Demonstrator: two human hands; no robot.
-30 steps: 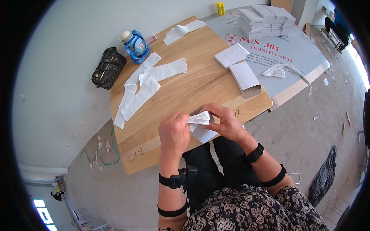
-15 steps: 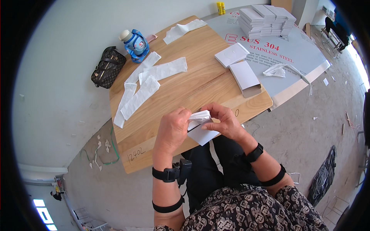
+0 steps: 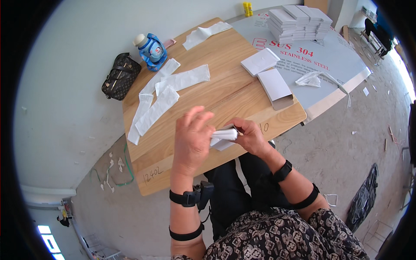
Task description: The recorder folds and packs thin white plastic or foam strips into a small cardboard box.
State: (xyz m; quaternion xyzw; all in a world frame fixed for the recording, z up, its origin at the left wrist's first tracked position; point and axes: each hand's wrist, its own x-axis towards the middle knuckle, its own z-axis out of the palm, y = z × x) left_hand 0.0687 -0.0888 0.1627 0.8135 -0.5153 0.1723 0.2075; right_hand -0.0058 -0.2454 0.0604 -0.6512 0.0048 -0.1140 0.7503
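Observation:
At the table's near edge my right hand (image 3: pixel 251 136) pinches a small white cardboard box (image 3: pixel 224 144), its thumb and fingers around the right end. A bundle of thin white folded material (image 3: pixel 224 134) lies in the box's mouth; I cannot tell whether it is paper or plastic. My left hand (image 3: pixel 193 138) is at the bundle's left end, thumb side against it. Its other fingers are raised and apart, a little blurred. The lower part of the box is partly hidden by the bundle and my hands.
On the wooden table (image 3: pixel 229 95) lie several white strips (image 3: pixel 158 110) and two white boxes (image 3: pixel 275 86). A blue bottle (image 3: pixel 153 51) and a dark handbag (image 3: pixel 121 76) stand at its left edge. Stacked white boxes (image 3: pixel 299 24) and a white plastic strip (image 3: pixel 310 79) rest on the grey sheet (image 3: pixel 342 65).
My left hand's fingers have lifted and spread from the bundle. The right hand's thumb has shifted, and the box has tilted up, its pale flap showing less below.

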